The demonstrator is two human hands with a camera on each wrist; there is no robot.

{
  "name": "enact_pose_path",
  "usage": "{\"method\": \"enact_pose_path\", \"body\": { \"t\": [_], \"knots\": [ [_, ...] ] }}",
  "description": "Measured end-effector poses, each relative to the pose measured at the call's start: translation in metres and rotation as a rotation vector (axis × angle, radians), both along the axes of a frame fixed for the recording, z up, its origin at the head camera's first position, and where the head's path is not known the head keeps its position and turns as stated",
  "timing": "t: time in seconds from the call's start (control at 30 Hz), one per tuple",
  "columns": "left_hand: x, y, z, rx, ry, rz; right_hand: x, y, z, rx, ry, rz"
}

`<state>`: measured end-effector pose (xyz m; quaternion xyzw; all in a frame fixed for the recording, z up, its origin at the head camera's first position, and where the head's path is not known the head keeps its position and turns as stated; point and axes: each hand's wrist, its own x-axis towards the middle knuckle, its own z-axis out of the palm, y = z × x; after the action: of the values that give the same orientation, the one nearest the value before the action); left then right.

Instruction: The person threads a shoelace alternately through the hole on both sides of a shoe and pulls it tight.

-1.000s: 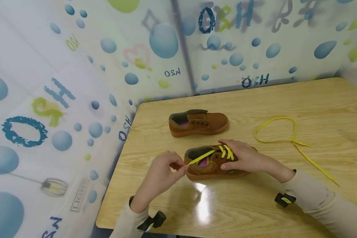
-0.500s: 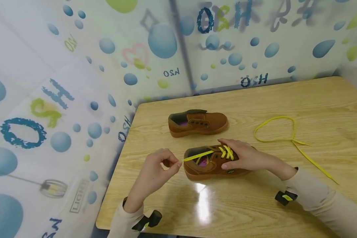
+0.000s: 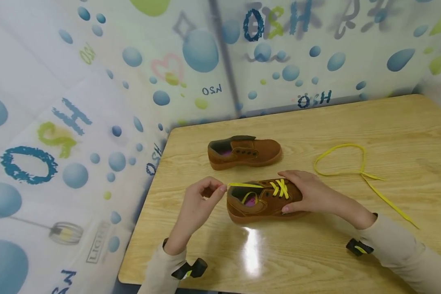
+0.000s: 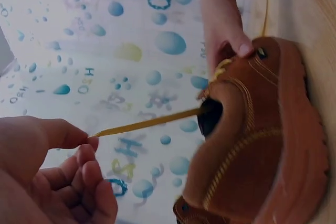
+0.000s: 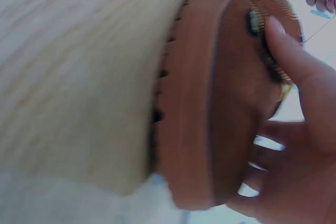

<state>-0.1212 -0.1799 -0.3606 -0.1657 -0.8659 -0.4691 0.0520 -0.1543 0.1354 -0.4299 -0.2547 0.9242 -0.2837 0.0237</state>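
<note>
A brown leather shoe (image 3: 261,212) stands sole-down on the table, toe to the right, with yellow lace crossed over its front. My left hand (image 3: 200,204) pinches one end of the yellow shoelace (image 3: 246,185) between thumb and index finger, just beyond the heel. In the left wrist view that lace (image 4: 149,123) runs taut from the fingertips into the shoe's opening. Another bit of yellow lace lies inside, over the purple insole (image 3: 250,201). My right hand (image 3: 312,194) holds the shoe across its toe, thumb on the near side; its fingers on the far side are partly hidden.
Behind stands a second brown shoe (image 3: 250,153) with bare eyelets and its tongue up. To the right, a loose yellow lace (image 3: 338,174) lies in a loop on the wooden table (image 3: 389,130). Patterned walls (image 3: 191,90) border the table's left and back.
My left hand has drawn the lace end left past the heel, then raised it toward the back edge. My right hand has slid a little right toward the toe.
</note>
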Motion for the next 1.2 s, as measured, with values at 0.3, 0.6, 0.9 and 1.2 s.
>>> {"method": "enact_pose_path", "body": {
  "t": [0.3, 0.6, 0.9, 1.2],
  "knots": [
    [-0.005, 0.040, 0.013, 0.116, 0.179, -0.080, 0.020, -0.034, 0.047, -0.398, 0.110, -0.037],
    [-0.010, 0.064, 0.010, 0.008, 0.331, -0.145, 0.017, -0.061, 0.051, -0.525, 0.185, -0.016],
    [-0.014, 0.069, -0.040, -0.444, 0.164, -0.169, 0.008, -0.042, 0.059, -0.802, -0.268, -0.013],
    [-0.013, 0.066, -0.058, -0.263, 0.338, -0.208, 0.000, -0.035, 0.048, -0.645, -0.374, 0.035]
  ]
}}
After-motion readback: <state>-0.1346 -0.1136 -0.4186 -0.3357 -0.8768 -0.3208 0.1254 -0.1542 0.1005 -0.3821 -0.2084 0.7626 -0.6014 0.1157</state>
